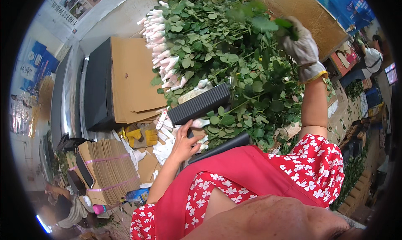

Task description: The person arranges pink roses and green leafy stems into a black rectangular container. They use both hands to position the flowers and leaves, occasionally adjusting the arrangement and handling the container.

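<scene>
My left hand [182,144] is bare, its fingers spread. The fingertips rest beside a pale flower head [200,123] in a white sleeve, by the end of a black ribbed block [200,104]. Its leafy stem [228,113] runs to the right. My right hand [300,46] wears a grey-white work glove with a yellow cuff. Raised at the upper right, it is closed on green leaves [285,25], apparently part of a leafy stem; the motion blurs them. A large heap of leafy flower stems [209,35] lies beyond, its white-sleeved heads [158,41] lined up on the left.
Brown cardboard sheets [136,79] lean by a black box [98,85] on the left. Yellow work gloves [141,136] lie near white sleeves [165,146]. A strapped cardboard bundle [111,166] stands at lower left. Other people are at the far left and right edges.
</scene>
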The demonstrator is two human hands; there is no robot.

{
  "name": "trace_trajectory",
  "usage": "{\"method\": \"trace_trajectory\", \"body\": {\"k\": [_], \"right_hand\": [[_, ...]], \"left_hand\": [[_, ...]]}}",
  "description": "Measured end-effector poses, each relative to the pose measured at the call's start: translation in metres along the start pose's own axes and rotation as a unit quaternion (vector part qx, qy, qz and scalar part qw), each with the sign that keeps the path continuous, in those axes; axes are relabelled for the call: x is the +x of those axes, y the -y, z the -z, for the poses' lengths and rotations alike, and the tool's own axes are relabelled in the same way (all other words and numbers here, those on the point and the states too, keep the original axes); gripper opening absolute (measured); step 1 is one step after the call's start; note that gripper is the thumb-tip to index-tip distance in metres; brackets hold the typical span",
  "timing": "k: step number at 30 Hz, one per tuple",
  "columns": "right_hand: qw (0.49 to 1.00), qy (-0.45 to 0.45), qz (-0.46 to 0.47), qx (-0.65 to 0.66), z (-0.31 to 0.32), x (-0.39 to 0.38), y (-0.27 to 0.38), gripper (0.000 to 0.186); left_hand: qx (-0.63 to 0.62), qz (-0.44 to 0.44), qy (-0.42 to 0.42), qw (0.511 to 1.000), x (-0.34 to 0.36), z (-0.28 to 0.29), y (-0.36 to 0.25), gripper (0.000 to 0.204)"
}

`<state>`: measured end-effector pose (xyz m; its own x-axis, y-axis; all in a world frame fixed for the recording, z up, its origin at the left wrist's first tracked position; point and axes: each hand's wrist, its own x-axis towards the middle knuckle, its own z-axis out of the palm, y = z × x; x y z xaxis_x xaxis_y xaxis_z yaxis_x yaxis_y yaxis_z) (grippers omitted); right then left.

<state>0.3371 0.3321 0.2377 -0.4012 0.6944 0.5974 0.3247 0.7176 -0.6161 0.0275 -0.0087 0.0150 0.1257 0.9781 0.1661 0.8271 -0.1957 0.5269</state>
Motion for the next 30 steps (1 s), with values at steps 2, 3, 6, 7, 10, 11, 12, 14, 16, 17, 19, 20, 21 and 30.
{"method": "trace_trajectory", "body": {"k": [2, 3, 6, 7, 10, 11, 12, 14, 16, 17, 19, 20, 21, 30], "right_hand": [[0.996, -0.032, -0.003, -0.083, 0.007, 0.003, -0.005, 0.031], [0.994, -0.006, -0.025, -0.104, 0.002, -0.001, 0.003, 0.032], [0.985, 0.077, -0.006, -0.153, -0.015, -0.014, 0.041, 0.034], [0.976, 0.174, -0.123, -0.036, -0.019, -0.016, 0.043, 0.035], [0.972, 0.222, -0.016, -0.081, -0.041, -0.043, 0.050, 0.033], [0.960, 0.251, 0.000, -0.122, -0.046, -0.054, 0.061, 0.037], [0.962, 0.224, 0.090, -0.127, -0.052, -0.062, 0.068, 0.040], [0.927, 0.247, 0.150, -0.237, -0.056, -0.069, 0.081, 0.043], [0.953, 0.184, 0.136, -0.199, -0.055, -0.062, 0.044, 0.039], [0.962, 0.152, 0.125, -0.188, -0.043, -0.054, 0.020, 0.037], [0.948, 0.127, -0.053, -0.289, -0.006, -0.029, -0.028, 0.037], [0.929, 0.091, -0.046, -0.355, 0.020, -0.023, -0.056, 0.036], [0.906, 0.055, -0.037, -0.418, 0.037, -0.019, -0.072, 0.035], [0.860, 0.092, 0.064, -0.498, -0.065, 0.158, 0.074, 0.031]], "left_hand": [[0.088, -0.014, 0.062, 0.994, 0.019, 0.014, -0.012, 0.034], [0.114, -0.008, 0.102, 0.988, 0.026, 0.021, -0.017, 0.033], [0.155, 0.034, 0.179, 0.971, 0.038, 0.032, -0.033, 0.034], [0.179, 0.024, 0.186, 0.966, 0.040, 0.031, -0.036, 0.034], [0.235, -0.037, 0.178, 0.955, 0.048, 0.030, -0.039, 0.037], [0.252, -0.063, 0.173, 0.950, 0.051, 0.032, -0.041, 0.037], [0.215, -0.057, 0.194, 0.955, 0.052, 0.031, -0.037, 0.039], [0.180, -0.055, 0.241, 0.952, 0.056, 0.029, -0.026, 0.040], [0.156, -0.038, 0.291, 0.943, 0.062, 0.032, -0.017, 0.039], [0.142, -0.043, 0.271, 0.951, 0.064, 0.031, -0.016, 0.038], [0.129, -0.046, 0.268, 0.953, 0.063, 0.022, -0.008, 0.038], [0.112, -0.034, 0.231, 0.966, 0.059, 0.019, -0.008, 0.039], [0.116, -0.019, 0.237, 0.964, 0.058, 0.020, -0.010, 0.038], [-0.168, 0.050, -0.011, 0.985, -0.002, -0.034, 0.024, 0.036]]}}
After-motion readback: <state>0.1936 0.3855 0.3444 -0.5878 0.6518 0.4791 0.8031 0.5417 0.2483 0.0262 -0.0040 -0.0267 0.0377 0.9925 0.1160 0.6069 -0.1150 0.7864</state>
